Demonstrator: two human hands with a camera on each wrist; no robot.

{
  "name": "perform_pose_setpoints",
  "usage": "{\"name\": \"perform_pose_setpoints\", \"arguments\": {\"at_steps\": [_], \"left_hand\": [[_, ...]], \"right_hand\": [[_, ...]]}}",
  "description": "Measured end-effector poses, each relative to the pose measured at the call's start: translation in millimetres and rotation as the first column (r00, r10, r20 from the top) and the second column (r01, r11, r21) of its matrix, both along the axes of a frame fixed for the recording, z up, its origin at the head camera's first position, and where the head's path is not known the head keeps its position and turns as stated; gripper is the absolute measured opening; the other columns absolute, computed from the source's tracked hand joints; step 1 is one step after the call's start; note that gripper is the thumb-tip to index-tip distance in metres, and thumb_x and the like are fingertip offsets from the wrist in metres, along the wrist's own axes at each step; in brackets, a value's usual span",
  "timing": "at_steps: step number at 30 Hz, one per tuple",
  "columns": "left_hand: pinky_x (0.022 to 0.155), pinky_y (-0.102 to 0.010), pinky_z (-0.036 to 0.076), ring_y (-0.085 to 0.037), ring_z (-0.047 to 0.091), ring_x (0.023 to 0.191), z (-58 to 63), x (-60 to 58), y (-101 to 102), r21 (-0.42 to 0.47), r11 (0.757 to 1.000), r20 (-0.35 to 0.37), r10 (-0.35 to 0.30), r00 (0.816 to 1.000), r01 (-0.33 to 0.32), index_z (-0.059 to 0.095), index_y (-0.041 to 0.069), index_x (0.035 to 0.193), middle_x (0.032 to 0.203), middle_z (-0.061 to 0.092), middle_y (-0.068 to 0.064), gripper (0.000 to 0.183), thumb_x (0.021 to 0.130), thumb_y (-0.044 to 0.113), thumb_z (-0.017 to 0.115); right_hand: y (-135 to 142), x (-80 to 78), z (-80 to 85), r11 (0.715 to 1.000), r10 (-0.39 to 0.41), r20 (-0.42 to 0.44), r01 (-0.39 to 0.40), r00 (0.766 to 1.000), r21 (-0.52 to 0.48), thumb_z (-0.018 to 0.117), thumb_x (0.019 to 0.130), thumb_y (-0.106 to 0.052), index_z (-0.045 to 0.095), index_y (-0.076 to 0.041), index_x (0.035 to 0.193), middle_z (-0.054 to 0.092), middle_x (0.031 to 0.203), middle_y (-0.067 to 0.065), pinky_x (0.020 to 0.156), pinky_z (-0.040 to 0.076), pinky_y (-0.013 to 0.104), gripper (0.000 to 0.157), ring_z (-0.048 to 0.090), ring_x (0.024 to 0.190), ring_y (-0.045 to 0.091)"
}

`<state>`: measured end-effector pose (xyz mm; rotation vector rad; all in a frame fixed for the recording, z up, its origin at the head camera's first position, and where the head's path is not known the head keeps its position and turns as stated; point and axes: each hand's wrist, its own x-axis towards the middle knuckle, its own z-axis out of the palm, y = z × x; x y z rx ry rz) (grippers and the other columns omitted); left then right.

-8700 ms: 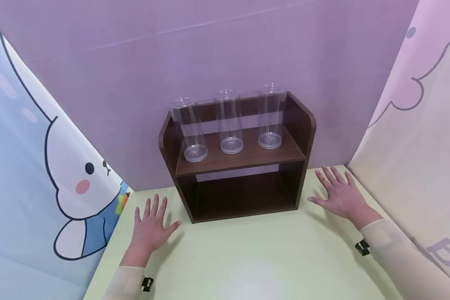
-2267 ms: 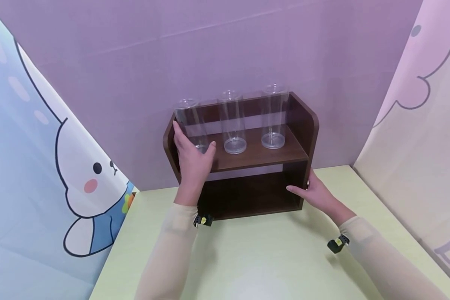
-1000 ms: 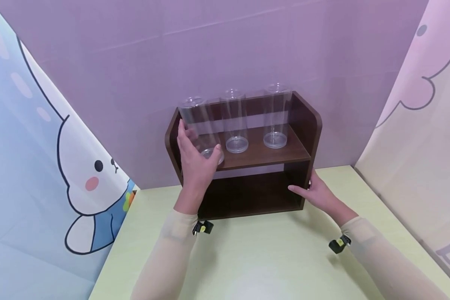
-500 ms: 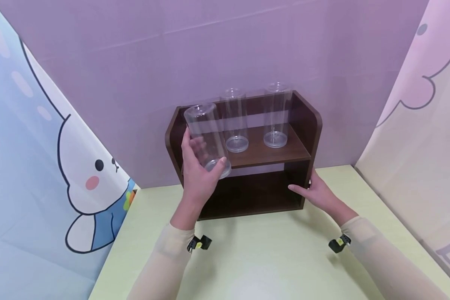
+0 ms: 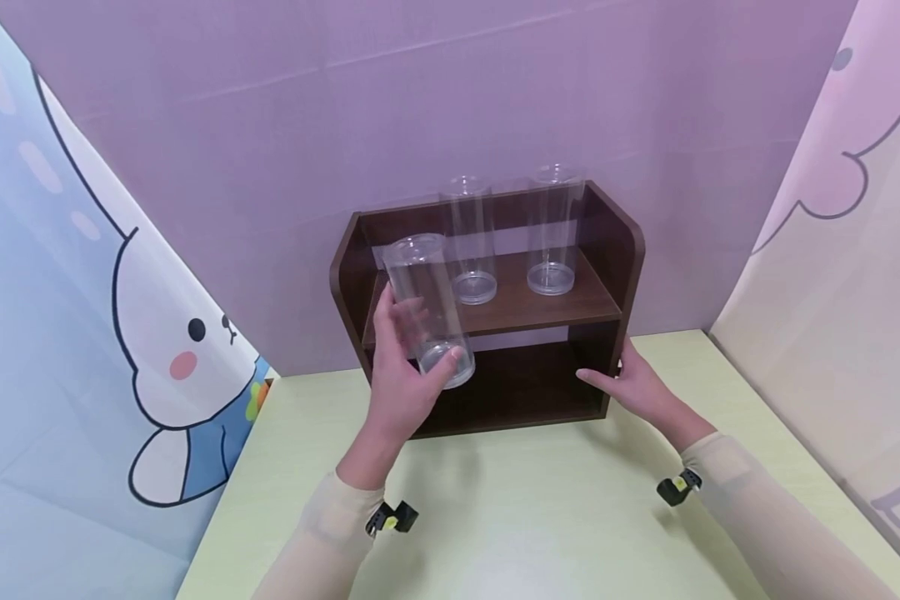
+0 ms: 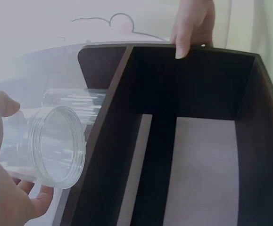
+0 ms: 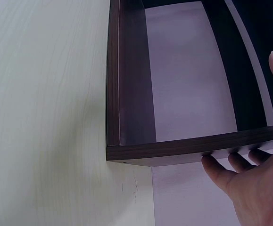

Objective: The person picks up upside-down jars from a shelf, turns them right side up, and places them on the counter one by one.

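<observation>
**1 clear container off the shelf in L hand, 2 standing; R hand on rack**

Progress, judged from how things lay: early, approx. 1 of 3. Done: the 1st container was off the upper shelf, held in the air in front of the rack's left part w/ its top leaning left. Left: the middle container and the right-hand container stood upright on that shelf, apart from each other, no hand on either.

Grip: L hand was closed round the 1st container, thumb on the near side nr the base, fingers behind, showing thru the clear wall. R hand gripped the right side panel of the dark brown rack, thumb on the inner side, fingertips on the outer face. The rack stood upright on the pale table.

Count: containers x3 (1 in hand, 2 on shelf); rack x1, w/ 2 levels; hands x2; black wrist devices x2, 1 per sleeve. Lids on the containers: couldn't tell.
</observation>
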<state>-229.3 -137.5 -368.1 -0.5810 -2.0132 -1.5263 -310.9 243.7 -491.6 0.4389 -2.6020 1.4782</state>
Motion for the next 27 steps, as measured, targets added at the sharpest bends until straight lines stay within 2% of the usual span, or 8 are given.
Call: {"name": "perform_pose_setpoints", "arguments": {"at_steps": [4, 8, 15, 23, 27], "left_hand": [[0.109, -0.049, 0.056, -0.022, 0.055, 0.142, -7.7, 3.8, 0.8, 0.002, 0.999, -0.008, -0.045, 0.999, 0.045, 0.020, 0.037, 0.174, 0.158, 0.051, -0.002, 0.112, 0.090, 0.010, 0.089], [0.114, -0.046, 0.054, -0.022, 0.055, 0.143, -17.6, 5.9, 1.4, 0.031, 0.995, -0.007, -0.099, 0.995, 0.100, 0.023, 0.034, 0.173, 0.157, 0.052, -0.006, 0.110, 0.088, 0.005, 0.088], [0.115, -0.061, 0.051, -0.039, 0.054, 0.147, -40.0, 11.3, 4.0, 0.095, 0.980, -0.003, -0.176, 0.984, 0.176, 0.025, 0.024, 0.172, 0.158, 0.052, -0.016, 0.106, 0.088, 0.004, 0.086], [0.116, -0.060, 0.051, -0.043, 0.053, 0.147, -67.3, 16.2, 7.5, 0.067, 0.965, 0.002, -0.254, 0.967, 0.253, 0.026, 0.018, 0.171, 0.159, 0.052, -0.021, 0.103, 0.089, 0.001, 0.086], [0.117, -0.057, 0.051, -0.041, 0.053, 0.148, -79.5, 18.3, 7.3, 0.060, 0.960, 0.039, -0.274, 0.961, 0.272, 0.027, 0.019, 0.170, 0.160, 0.051, -0.022, 0.103, 0.089, 0.001, 0.088]], "right_hand": [[-0.1, -0.9, -0.7, 1.000, 0.000, 0.000, 0.000, 1.000, -0.006, 0.084, 0.100, -0.045, 0.008, -0.030, 0.178, 0.032, 0.176, 0.021, 0.123, 0.035, 0.073, 0.110, 0.037, 0.158, 0.045], [0.9, -1.4, -1.0, 1.000, -0.001, 0.004, 0.001, 1.000, -0.008, 0.084, 0.100, -0.045, 0.008, -0.029, 0.178, 0.033, 0.175, 0.020, 0.124, 0.035, 0.072, 0.111, 0.037, 0.158, 0.044], [0.1, -0.8, -0.2, 1.000, 0.002, 0.006, -0.002, 1.000, -0.018, 0.086, 0.099, -0.041, 0.010, -0.026, 0.178, 0.036, 0.174, 0.021, 0.122, 0.038, 0.071, 0.111, 0.040, 0.155, 0.044], [0.2, 0.2, 1.1, 1.000, 0.005, -0.001, -0.005, 1.000, -0.030, 0.086, 0.099, -0.039, 0.011, -0.027, 0.178, 0.037, 0.173, 0.020, 0.122, 0.040, 0.068, 0.109, 0.042, 0.154, 0.041], [-0.5, 0.2, 0.7, 1.000, 0.001, 0.004, 0.000, 1.000, -0.024, 0.086, 0.100, -0.040, 0.011, -0.026, 0.178, 0.039, 0.172, 0.020, 0.122, 0.039, 0.068, 0.109, 0.042, 0.153, 0.040]]}}
